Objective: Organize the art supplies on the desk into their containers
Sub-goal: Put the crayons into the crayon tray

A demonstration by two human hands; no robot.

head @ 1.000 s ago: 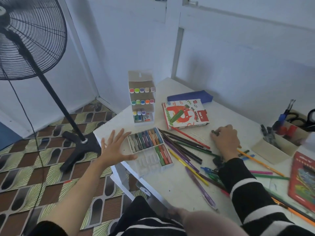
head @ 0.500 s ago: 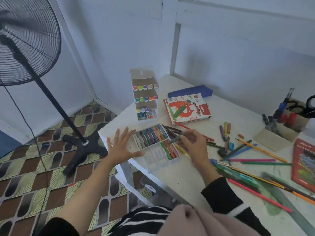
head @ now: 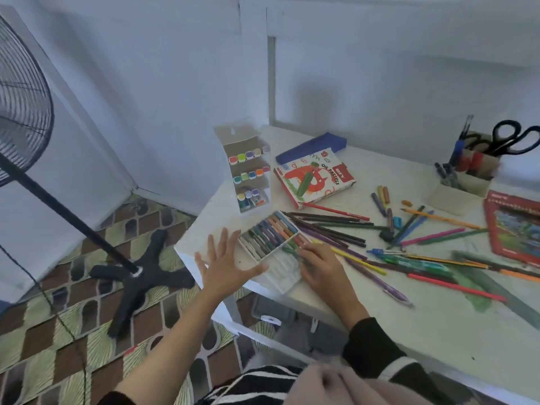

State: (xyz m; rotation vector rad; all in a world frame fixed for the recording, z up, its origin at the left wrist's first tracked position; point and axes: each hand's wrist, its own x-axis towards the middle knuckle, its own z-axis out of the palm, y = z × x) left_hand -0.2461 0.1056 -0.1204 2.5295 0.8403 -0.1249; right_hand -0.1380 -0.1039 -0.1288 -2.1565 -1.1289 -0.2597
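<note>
On the desk, pastel tray at left corner — marker rack behind it, pencils to its right.

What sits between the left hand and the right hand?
Head view: the pastel tray lies between left hand and right hand, which pinches a green pastel.

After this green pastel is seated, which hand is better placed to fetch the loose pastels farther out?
Right. The loose pastels lie right of the pastel tray, on the side of the right hand holding the green pastel. The left hand, spread open at the tray's left edge, would have to cross over.
</note>
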